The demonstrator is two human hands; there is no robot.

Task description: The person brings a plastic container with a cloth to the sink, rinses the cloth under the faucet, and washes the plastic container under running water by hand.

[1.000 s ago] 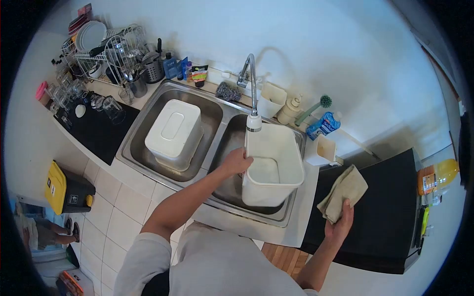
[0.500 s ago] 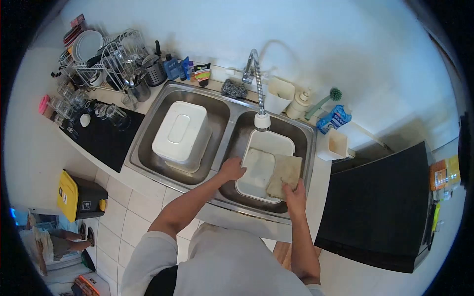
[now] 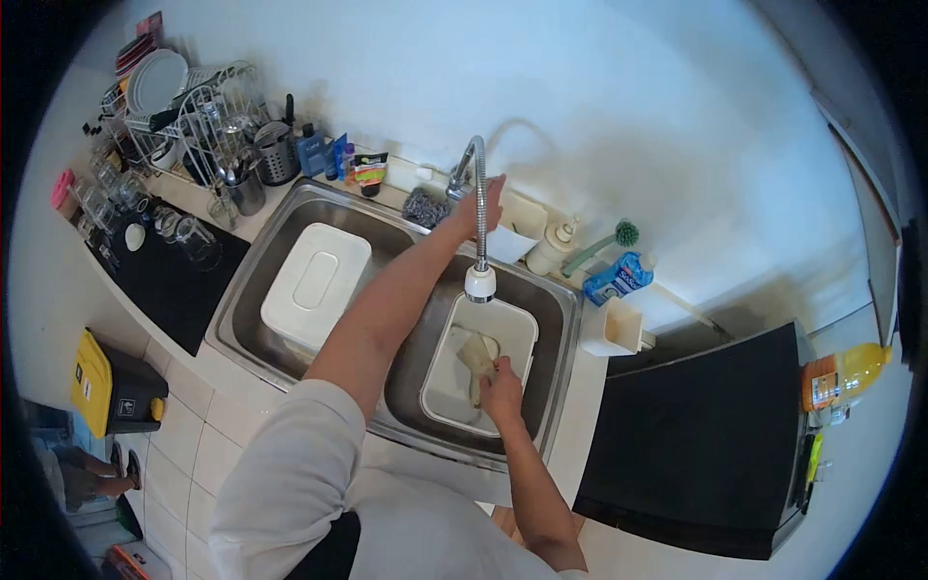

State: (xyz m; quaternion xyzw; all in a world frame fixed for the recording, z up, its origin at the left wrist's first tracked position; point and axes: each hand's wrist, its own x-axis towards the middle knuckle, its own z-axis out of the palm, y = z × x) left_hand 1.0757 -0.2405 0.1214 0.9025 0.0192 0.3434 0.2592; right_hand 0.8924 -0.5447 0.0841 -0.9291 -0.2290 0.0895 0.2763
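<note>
My left hand (image 3: 483,208) reaches across the sink to the tap (image 3: 460,180), partly behind its flexible metal hose; its fingers stretch toward the wall where the tap handle is, and the handle itself is hidden. My right hand (image 3: 501,394) is closed on a bunched beige cloth (image 3: 476,360) inside a white plastic basin (image 3: 440,394). That basin sits in the right bowl of the steel sink (image 3: 398,437), under the white spray head (image 3: 480,284). In the left bowl stands an upturned white container (image 3: 314,275), partly covered by my left arm.
A white holder (image 3: 517,230), soap dispenser (image 3: 554,246), green brush (image 3: 625,233) and blue pack (image 3: 619,278) line the back right. A steel scourer (image 3: 423,206) lies behind the sink. The dish rack (image 3: 208,116) and glasses stand left. A person's legs (image 3: 92,474) show at lower left.
My left hand has moved from the basin's left edge up to the tap. The cloth, spread out before, is now bunched lower in the basin under my right hand. The view has shifted.
</note>
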